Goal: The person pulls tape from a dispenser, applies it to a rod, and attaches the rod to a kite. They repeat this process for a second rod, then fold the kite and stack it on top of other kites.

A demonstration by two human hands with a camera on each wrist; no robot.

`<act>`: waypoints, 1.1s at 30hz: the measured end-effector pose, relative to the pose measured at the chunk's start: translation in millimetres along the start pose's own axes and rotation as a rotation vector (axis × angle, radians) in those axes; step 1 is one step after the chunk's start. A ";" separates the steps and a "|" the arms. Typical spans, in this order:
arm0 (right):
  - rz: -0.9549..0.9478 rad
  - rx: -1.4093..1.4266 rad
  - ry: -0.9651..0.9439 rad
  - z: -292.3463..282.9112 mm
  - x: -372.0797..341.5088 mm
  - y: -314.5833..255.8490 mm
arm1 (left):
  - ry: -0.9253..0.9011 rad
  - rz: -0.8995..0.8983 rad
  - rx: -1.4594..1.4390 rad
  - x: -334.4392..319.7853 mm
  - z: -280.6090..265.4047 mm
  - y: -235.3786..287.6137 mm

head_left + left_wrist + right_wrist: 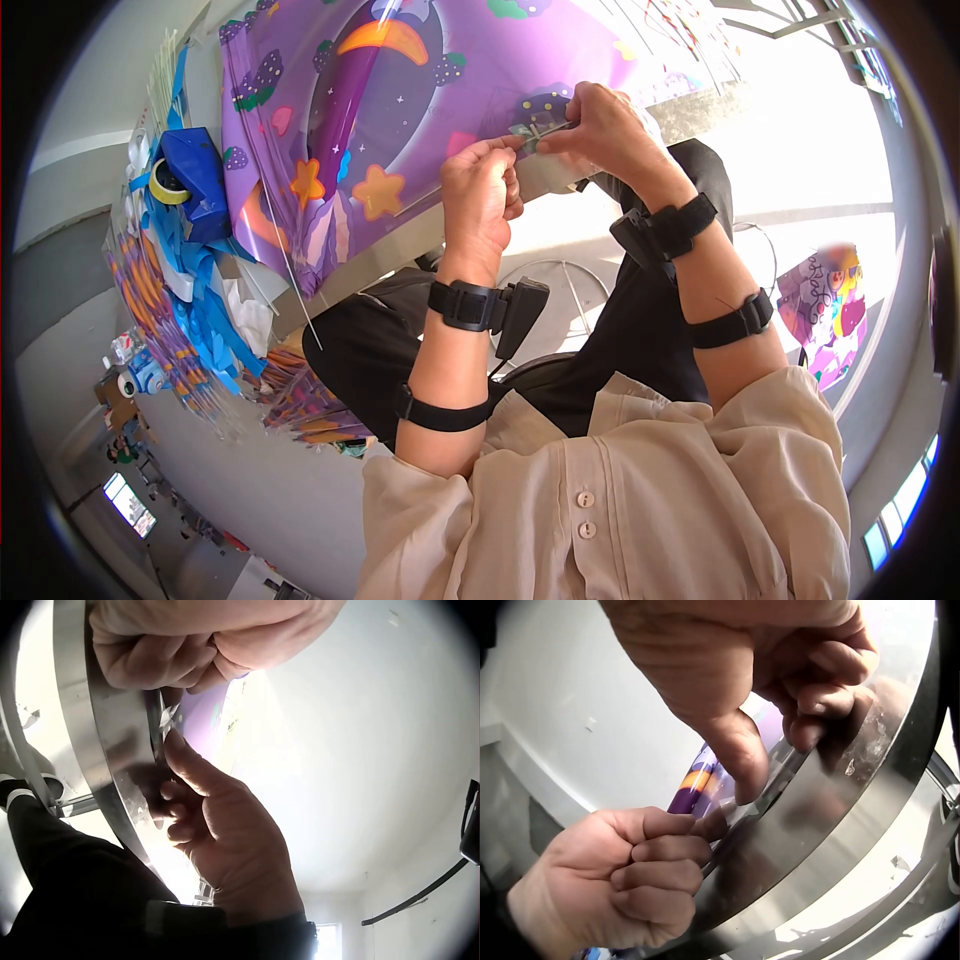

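A glossy purple sheet (450, 110) printed with stars, berries and a moon lies over the table in the head view. At its near edge, a small clear piece of film (533, 131) with pale thin strips shows between both hands. The left hand (480, 190) pinches one side of the film between thumb and forefinger, its other fingers curled into the palm. From the other side, the right hand (615, 130) pinches the film, thumb close to the left fingertips. In the right wrist view, the right thumb (742, 765) is low over the metal table edge (810, 832).
A blue tape dispenser (195, 185) with a yellow roll stands left of the sheet. Blue ribbons (205, 300) and bundled printed sheets (165, 320) hang beside it. One thin rod (290, 260) sticks out past the sheet's left side. Another printed piece (825, 310) is at the right.
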State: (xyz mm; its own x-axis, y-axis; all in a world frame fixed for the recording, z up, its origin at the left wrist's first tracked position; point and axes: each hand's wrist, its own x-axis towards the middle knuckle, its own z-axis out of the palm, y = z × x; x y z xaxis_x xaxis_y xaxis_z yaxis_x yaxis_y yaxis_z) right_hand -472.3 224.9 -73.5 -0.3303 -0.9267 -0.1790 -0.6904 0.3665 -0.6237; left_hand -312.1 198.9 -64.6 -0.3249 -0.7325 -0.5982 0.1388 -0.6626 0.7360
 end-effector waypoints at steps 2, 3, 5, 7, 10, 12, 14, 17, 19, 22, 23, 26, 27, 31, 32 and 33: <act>0.036 -0.062 -0.003 0.3 -0.3 -2.0 | 0.015 0.014 0.042 -2.6 3.1 0.6; 0.035 -0.062 -0.004 -0.2 -0.4 -5.1 | 0.029 0.029 0.085 -3.3 4.0 1.0; 0.065 -0.175 -0.051 -2.4 -0.5 -12.6 | 0.037 0.071 0.115 0.3 1.6 -3.1; 0.068 -0.219 -0.050 -3.9 -1.5 -19.2 | 0.045 0.113 0.146 2.7 0.2 -5.8; 0.039 -0.272 -0.029 -5.5 -4.5 -25.3 | 0.054 0.131 0.178 4.4 0.0 -7.5; 0.008 -0.282 -0.010 -5.6 -4.4 -26.8 | 0.081 0.154 0.230 4.9 1.2 -8.2; 0.031 -0.301 -0.035 -5.7 -3.7 -27.7 | 0.099 0.255 0.384 7.0 0.0 -12.5; 0.049 -0.277 -0.045 -7.4 -4.1 -30.7 | 0.249 0.667 0.766 8.6 -3.4 -23.2; 0.049 -0.274 -0.045 -7.5 -4.1 -30.4 | 0.388 0.978 0.991 -2.5 -1.4 -20.5; 0.059 -0.256 -0.037 -7.3 -3.9 -31.1 | 0.224 1.061 1.596 -19.4 -1.5 -21.2; 0.067 -0.245 -0.029 -7.1 -3.8 -31.4 | 0.219 1.036 1.676 -18.5 -3.7 -28.5; 0.043 -0.270 -0.002 -5.1 -3.3 -28.9 | 0.191 0.959 1.760 -11.8 -7.1 -36.2; 0.046 -0.271 -0.005 -2.9 -4.2 -26.5 | 0.180 0.954 1.792 -10.7 -7.1 -35.4; 0.007 -0.240 0.017 -2.6 -4.6 -18.5 | 0.145 0.856 1.798 -9.8 -9.5 -34.6; -0.006 -0.224 -0.002 -4.2 -5.4 -16.1 | 0.147 0.861 1.798 -9.8 -12.4 -33.8; -0.007 -0.224 0.002 -4.6 -6.2 -13.7 | 0.096 0.852 1.753 -10.3 -18.4 -31.4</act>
State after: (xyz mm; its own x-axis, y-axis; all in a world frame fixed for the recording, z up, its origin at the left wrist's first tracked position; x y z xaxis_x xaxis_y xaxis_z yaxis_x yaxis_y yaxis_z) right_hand -463.8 226.0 -60.4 -0.3261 -0.9293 -0.1733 -0.8182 0.3693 -0.4406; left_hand -295.9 224.4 -87.4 -0.6348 -0.7704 0.0590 -0.7468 0.6313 0.2091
